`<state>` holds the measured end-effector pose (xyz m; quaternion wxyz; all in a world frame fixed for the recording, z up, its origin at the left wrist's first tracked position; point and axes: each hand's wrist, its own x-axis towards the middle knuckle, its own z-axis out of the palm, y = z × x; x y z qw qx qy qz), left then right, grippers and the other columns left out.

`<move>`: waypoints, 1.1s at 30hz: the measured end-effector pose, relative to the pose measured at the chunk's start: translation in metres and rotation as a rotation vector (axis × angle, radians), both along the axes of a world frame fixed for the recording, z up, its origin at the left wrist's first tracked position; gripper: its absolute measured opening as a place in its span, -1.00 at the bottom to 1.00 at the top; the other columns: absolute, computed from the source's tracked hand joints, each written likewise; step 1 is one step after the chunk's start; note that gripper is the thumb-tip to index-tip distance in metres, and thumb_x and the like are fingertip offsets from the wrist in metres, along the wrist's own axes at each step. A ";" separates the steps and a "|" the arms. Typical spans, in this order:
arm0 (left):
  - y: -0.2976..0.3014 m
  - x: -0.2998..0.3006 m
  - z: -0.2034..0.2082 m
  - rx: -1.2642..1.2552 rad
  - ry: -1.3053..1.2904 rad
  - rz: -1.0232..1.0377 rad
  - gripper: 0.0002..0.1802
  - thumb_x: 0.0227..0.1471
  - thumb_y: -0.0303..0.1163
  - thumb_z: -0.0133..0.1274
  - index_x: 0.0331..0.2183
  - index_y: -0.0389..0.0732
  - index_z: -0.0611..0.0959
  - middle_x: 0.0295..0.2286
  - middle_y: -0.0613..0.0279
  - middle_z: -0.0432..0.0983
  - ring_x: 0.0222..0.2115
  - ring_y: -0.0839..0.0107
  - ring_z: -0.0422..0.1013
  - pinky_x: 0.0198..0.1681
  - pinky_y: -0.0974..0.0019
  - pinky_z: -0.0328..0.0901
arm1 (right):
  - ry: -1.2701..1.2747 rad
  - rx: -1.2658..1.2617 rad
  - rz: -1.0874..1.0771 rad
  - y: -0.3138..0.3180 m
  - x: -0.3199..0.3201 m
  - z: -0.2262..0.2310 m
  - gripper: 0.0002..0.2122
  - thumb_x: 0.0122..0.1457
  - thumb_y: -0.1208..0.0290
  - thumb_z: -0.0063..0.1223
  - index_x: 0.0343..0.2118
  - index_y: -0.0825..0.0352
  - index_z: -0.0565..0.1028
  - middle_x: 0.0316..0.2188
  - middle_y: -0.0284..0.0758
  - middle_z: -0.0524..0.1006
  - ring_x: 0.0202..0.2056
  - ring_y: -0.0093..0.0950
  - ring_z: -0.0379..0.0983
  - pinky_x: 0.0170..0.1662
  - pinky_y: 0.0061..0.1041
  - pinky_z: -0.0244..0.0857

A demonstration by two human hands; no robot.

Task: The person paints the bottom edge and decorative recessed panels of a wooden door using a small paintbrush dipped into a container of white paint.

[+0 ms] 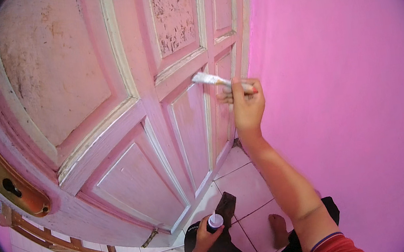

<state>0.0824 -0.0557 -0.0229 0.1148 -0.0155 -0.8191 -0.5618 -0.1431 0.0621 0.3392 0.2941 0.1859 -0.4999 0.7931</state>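
Observation:
My right hand (248,106) is closed round the handle of a paintbrush (212,79) with white-coated bristles. The bristle tips are at the upper edge of a narrow recessed panel (190,122) on a pink panelled door (147,90). Lower down, close to my lap, my left hand (205,234) grips a small dark paint can (215,223) with white paint at its top. A thin pale stick or drip rises from the can; I cannot tell which. Fresh whitish paint shows along the lower panels, while the upper panels look worn and stained.
At the door's left edge is a brass lock plate (15,189) with a keyhole. A wooden rack or ladder (55,244) stands on the tiled floor (240,171) beyond the door. A bright pink wall (338,84) rises on the right. My bare foot (278,230) rests on the tiles.

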 end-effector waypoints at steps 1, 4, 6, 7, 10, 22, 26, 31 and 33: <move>-0.003 -0.001 -0.005 0.001 0.020 -0.004 -0.32 -0.17 -0.23 0.41 -0.03 -0.25 0.50 -0.13 0.02 0.49 -0.07 0.10 0.45 0.03 0.14 0.32 | 0.004 -0.014 -0.008 -0.004 -0.001 -0.019 -0.87 0.28 0.52 0.01 -0.28 0.41 0.31 -0.43 -0.17 0.56 -0.46 -0.44 0.58 -0.38 -0.48 0.52; -0.003 -0.002 -0.007 0.017 0.030 -0.004 -0.32 -0.17 -0.23 0.41 -0.03 -0.24 0.50 -0.13 0.02 0.49 -0.06 0.10 0.45 0.03 0.14 0.32 | -0.109 0.012 -0.014 -0.002 0.003 -0.066 -0.87 0.29 0.50 0.01 -0.30 0.40 0.30 -0.43 -0.16 0.56 -0.47 -0.44 0.58 -0.39 -0.47 0.52; 0.000 -0.003 -0.006 0.027 0.019 0.001 -0.32 -0.17 -0.23 0.41 -0.03 -0.24 0.50 -0.13 0.02 0.49 -0.06 0.10 0.45 0.03 0.13 0.32 | -0.228 0.048 -0.013 0.004 0.005 -0.089 -0.86 0.28 0.49 0.02 -0.32 0.39 0.30 -0.43 -0.17 0.57 -0.47 -0.45 0.58 -0.40 -0.47 0.52; -0.001 -0.003 -0.008 0.008 0.024 0.003 -0.33 -0.17 -0.22 0.40 -0.03 -0.24 0.50 -0.13 0.02 0.49 -0.06 0.10 0.45 0.03 0.14 0.32 | -0.274 0.090 -0.012 0.007 0.007 -0.098 -0.86 0.28 0.49 0.02 -0.32 0.40 0.31 -0.44 -0.16 0.56 -0.51 -0.44 0.57 -0.43 -0.47 0.51; -0.002 -0.002 -0.007 -0.023 0.018 0.006 -0.33 -0.16 -0.22 0.40 -0.02 -0.23 0.50 -0.12 0.02 0.49 -0.06 0.11 0.45 0.03 0.14 0.32 | -0.311 0.188 -0.029 0.013 0.008 -0.101 -0.87 0.28 0.50 0.00 -0.32 0.40 0.31 -0.47 -0.17 0.56 -0.53 -0.44 0.56 -0.46 -0.48 0.50; -0.004 -0.006 -0.015 -0.012 0.020 -0.026 -0.28 -0.18 -0.24 0.42 0.01 -0.23 0.48 -0.10 0.01 0.48 -0.04 0.11 0.43 0.06 0.16 0.30 | 0.020 -0.048 0.016 -0.014 0.020 -0.011 -0.86 0.29 0.49 0.03 -0.32 0.40 0.33 -0.47 -0.24 0.52 -0.51 -0.47 0.55 -0.43 -0.50 0.49; 0.004 -0.009 -0.010 -0.040 0.004 -0.016 -0.29 -0.17 -0.23 0.41 0.00 -0.24 0.48 -0.10 0.02 0.48 -0.04 0.09 0.42 0.06 0.14 0.30 | -0.205 0.097 0.024 -0.010 0.028 -0.075 -0.85 0.30 0.48 0.02 -0.35 0.39 0.31 -0.53 -0.27 0.50 -0.53 -0.49 0.54 -0.46 -0.51 0.48; 0.000 -0.012 -0.018 -0.027 0.043 -0.031 -0.27 -0.18 -0.23 0.42 0.01 -0.23 0.47 -0.09 0.01 0.47 -0.02 0.10 0.42 0.08 0.15 0.28 | -0.243 0.249 0.065 0.005 0.034 -0.103 -0.85 0.28 0.50 0.04 -0.37 0.38 0.32 -0.53 -0.26 0.53 -0.53 -0.53 0.54 -0.44 -0.53 0.47; 0.001 -0.011 -0.022 -0.016 0.035 -0.030 -0.29 -0.17 -0.22 0.40 0.00 -0.23 0.48 -0.09 0.01 0.47 -0.02 0.09 0.41 0.08 0.14 0.29 | -0.244 0.288 0.058 0.005 0.037 -0.093 -0.85 0.26 0.49 0.06 -0.38 0.38 0.33 -0.51 -0.25 0.55 -0.52 -0.55 0.54 -0.42 -0.53 0.48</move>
